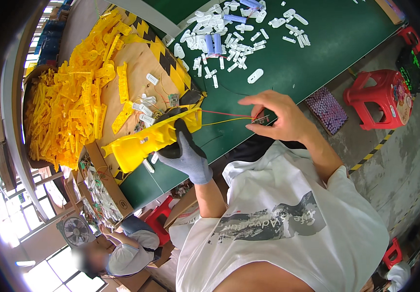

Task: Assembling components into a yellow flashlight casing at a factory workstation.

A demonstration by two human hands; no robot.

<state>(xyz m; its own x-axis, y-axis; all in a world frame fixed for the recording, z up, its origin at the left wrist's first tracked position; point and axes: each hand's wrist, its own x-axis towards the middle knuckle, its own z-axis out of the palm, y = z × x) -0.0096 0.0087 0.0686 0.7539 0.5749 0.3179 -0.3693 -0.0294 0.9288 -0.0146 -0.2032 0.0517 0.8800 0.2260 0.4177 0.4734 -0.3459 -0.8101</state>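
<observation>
My left hand (190,155), in a grey glove with dark fingers, grips a long yellow plastic housing (144,141) by its side above the table edge. My bare right hand (285,117) is curled around a small circuit board (260,119), the forefinger arched apart from the thumb. Between the housing and this board run a red wire (224,114) and a yellow wire (222,121), both stretched nearly straight. Behind the housing lie small white plastic parts (146,119) with thin wires, and a green circuit board (173,100).
Yellow housings (81,92) are heaped at the left. White plastic pieces (239,56) and blue-violet cylindrical cells (214,45) lie on the green table (288,63). A box of parts (105,187) stands at lower left, near a co-worker (127,253). Right are a cell tray (326,111) and red stool (378,97).
</observation>
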